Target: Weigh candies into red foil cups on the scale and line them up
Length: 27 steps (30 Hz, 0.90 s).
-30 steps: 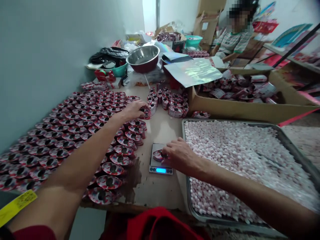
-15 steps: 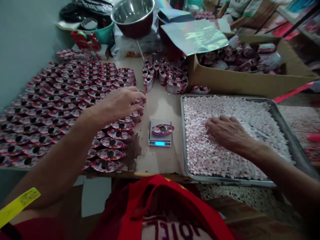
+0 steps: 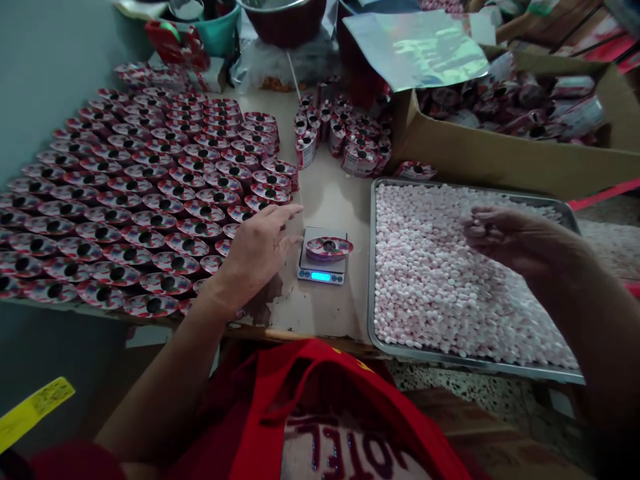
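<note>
Spreading out to the left of the scale [image 3: 331,269], rows of oval packs [image 3: 130,173] stand upright with dark round openings on top; the left edge of the view cuts some off, and the wearer's left arm blocks others. Beyond these rows, farther from the wearer than the scale, are a red tape dispenser [image 3: 177,48] and a teal basin [image 3: 220,33], cut off at the top, its dark contents hard to make out. The left hand [image 3: 257,250], over the rows half a second ago, is now just left of the scale, fingers apart with nothing visible in them. Well beyond the scale, a steel bowl [image 3: 287,25] is also cut off, its inside mostly out of view. On the scale itself, one oval pack [image 3: 330,248] sits upright as before; its fill cannot be told, nor can the lit display's digits be read. Beyond the scale and slightly right stands a smaller cluster of packs [image 3: 360,159]. Farther right, a shiny sheet [image 3: 415,50] partly hides a cardboard box [image 3: 495,163] of jumbled packs. Just right of the scale, a metal tray [image 3: 373,267] holds white pellets [image 3: 425,287]. The right hand [image 3: 510,233], earlier resting on them, is now raised above, fingers curled around several, their number hidden.
</note>
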Motion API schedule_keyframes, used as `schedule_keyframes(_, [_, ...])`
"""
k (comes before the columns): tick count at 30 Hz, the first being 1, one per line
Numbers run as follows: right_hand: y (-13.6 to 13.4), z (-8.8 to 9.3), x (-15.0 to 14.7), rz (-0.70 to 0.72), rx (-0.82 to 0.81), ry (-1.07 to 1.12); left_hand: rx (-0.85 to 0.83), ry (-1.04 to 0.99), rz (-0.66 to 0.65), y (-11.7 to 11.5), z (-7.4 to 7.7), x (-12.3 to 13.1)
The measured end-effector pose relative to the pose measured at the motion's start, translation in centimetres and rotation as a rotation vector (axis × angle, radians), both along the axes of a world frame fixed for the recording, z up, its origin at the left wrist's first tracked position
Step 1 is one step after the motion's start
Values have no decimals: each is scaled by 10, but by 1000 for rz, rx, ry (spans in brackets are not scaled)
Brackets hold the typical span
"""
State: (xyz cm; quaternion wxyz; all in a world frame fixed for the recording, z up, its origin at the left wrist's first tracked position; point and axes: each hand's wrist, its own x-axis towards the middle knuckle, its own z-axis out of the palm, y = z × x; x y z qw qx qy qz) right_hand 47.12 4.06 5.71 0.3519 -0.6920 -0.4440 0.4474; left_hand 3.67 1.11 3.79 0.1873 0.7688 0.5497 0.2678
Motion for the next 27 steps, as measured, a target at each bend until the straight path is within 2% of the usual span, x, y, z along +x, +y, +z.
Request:
schedule_keyframes(3, [2, 5, -18, -129, -171, 257, -147, -211, 19, -6, -18, 4])
schedule_keyframes(4, [2, 6, -29, -112, -186, 278, -182, -261, 30, -7, -26, 7])
schedule_keyframes(10, [12, 13, -101, 394, -210, 313, -310, -379, 101, -7, -72, 33])
schedule_keyframes(12, [19, 13, -105, 481, -116, 205, -289, -405, 100, -7, -81, 42])
schedule_keyframes(14, [25, 13, -93, 543, 10, -20, -182, -415, 76, -5, -83, 52])
schedule_keyframes(17, [20, 11, -65, 579, 152, -359, 49, -328, -1, 8, -75, 71])
schedule_keyframes(19, [7, 7, -57, 444, 239, -364, 224, -244, -70, 25, -62, 90])
schedule_keyframes(21, [-7, -1, -62, 185, 282, -105, 395, -192, -154, 44, -43, 113])
schedule_keyframes(23, [-14, -11, -76, -69, 216, 353, 508, -144, -256, 61, -22, 136])
schedule_keyframes(25, [-12, -21, -88, -226, 105, 762, 545, -74, -399, 74, -3, 158])
schedule_keyframes(27, [-3, -28, -94, -345, 98, 979, 547, -9, -575, 85, 8, 175])
